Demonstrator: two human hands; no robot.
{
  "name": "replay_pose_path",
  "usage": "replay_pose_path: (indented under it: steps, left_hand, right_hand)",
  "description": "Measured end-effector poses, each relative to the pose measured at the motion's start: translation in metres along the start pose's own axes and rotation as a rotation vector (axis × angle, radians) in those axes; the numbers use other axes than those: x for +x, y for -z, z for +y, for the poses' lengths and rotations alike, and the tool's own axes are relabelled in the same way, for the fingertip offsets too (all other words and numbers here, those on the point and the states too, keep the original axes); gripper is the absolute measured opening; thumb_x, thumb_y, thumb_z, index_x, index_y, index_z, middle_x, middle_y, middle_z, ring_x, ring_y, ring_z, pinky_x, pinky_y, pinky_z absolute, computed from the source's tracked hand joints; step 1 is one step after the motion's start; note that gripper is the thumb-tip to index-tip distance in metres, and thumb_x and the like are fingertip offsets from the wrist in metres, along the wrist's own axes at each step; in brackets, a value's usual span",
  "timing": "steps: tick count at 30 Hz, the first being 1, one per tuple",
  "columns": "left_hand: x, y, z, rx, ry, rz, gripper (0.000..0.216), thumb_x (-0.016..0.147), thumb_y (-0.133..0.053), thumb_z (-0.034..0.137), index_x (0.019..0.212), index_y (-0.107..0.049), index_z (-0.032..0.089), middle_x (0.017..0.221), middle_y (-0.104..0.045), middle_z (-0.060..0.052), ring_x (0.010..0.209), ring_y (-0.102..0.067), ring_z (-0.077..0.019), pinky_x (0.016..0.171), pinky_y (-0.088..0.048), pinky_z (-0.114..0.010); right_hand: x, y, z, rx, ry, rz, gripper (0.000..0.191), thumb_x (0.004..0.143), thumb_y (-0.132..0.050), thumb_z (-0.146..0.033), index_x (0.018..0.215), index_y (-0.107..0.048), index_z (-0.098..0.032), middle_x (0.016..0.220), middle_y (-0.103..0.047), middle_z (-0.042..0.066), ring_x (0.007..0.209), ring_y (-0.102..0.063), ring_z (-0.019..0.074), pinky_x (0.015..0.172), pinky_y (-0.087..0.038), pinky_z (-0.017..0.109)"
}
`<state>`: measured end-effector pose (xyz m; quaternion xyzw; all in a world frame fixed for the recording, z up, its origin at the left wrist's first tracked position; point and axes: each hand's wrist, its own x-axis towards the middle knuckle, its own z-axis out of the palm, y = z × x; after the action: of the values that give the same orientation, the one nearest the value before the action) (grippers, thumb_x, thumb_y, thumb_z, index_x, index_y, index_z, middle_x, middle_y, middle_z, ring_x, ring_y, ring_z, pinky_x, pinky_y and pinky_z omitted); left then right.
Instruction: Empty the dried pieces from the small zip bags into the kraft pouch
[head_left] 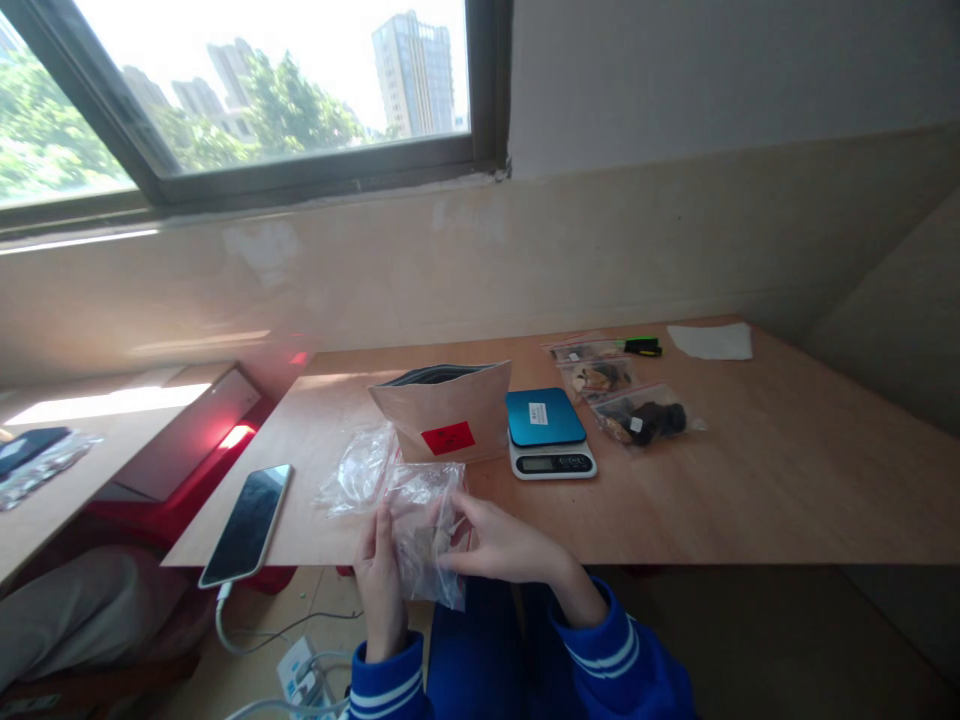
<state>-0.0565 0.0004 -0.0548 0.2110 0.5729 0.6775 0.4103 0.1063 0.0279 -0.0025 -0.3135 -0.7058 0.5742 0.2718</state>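
My left hand (pixel 380 580) and my right hand (pixel 502 545) both grip a small clear plastic bag (pixel 424 530) with some pale brown contents, held at the near edge of the wooden table (pixel 750 480). The left fingers clasp its left side, the right fingers pinch its right side. Behind it lies another crumpled clear bag (pixel 360 470). A brown paper pouch (pixel 446 410) with a red label stands open just beyond. To its right sits a small kitchen scale (pixel 547 430) with a blue top.
Three filled clear bags (pixel 637 415) lie right of the scale, with a green and black marker (pixel 643 346) and a white sheet (pixel 711 340) farther back. A phone (pixel 247 522) on a white cable lies at the table's left edge. A red seat stands left.
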Motion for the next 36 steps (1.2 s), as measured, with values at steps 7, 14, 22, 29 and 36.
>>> replay_pose_path:
  steps: [7,14,22,29,36]
  left_hand:
    - [0.011,0.021,0.013,0.058,-0.07,0.075,0.048,0.073,-0.07,0.055,0.107,-0.072,0.021,0.091,-0.075,-0.003,0.072,-0.065,-0.0122,0.06,-0.05,-0.018]
    - [0.051,0.036,0.049,0.062,-0.24,0.182,0.048,0.075,-0.068,0.051,0.114,-0.069,0.022,0.095,-0.073,-0.004,0.061,-0.06,-0.0085,0.05,-0.046,-0.015]
    - [0.128,0.04,0.062,0.793,-0.434,0.008,0.056,0.084,-0.05,0.05,0.125,-0.062,0.012,0.107,-0.066,-0.019,0.088,-0.066,-0.028,0.076,-0.053,-0.043]
    - [0.109,0.021,0.036,1.067,-0.848,-0.016,0.053,0.092,-0.042,0.046,0.134,-0.055,0.016,0.143,-0.045,-0.02,0.137,-0.035,-0.0342,0.112,-0.024,-0.053]
    - [0.121,-0.001,-0.003,1.396,-0.323,-0.279,0.058,0.09,-0.046,0.043,0.144,-0.044,0.022,0.157,-0.027,-0.016,0.145,-0.015,-0.0405,0.112,-0.012,-0.063]
  right_hand:
    - [-0.011,0.039,-0.019,0.158,0.179,0.14,0.031,0.079,-0.071,-0.022,0.105,-0.055,-0.019,0.106,-0.062,0.004,0.092,-0.064,0.0137,0.084,-0.053,0.029]
    - [0.029,0.075,-0.085,-0.266,0.568,0.583,0.023,0.087,-0.057,-0.013,0.109,-0.059,-0.022,0.118,-0.064,0.006,0.114,-0.059,0.0169,0.099,-0.047,0.034]
    - [0.051,0.08,-0.09,-0.728,0.518,0.48,0.031,0.091,-0.046,-0.01,0.11,-0.066,-0.024,0.139,-0.055,0.005,0.137,-0.04,0.0207,0.114,-0.029,0.048]
    - [-0.017,0.128,0.01,-0.758,0.22,0.982,0.029,0.092,-0.046,-0.025,0.115,-0.062,-0.022,0.132,-0.056,0.011,0.129,-0.047,0.0253,0.11,-0.034,0.048]
    - [-0.059,0.171,0.13,-0.914,-0.356,1.192,0.046,0.076,-0.052,-0.016,0.122,-0.057,-0.013,0.135,-0.052,0.022,0.129,-0.044,0.0368,0.101,-0.038,0.055]
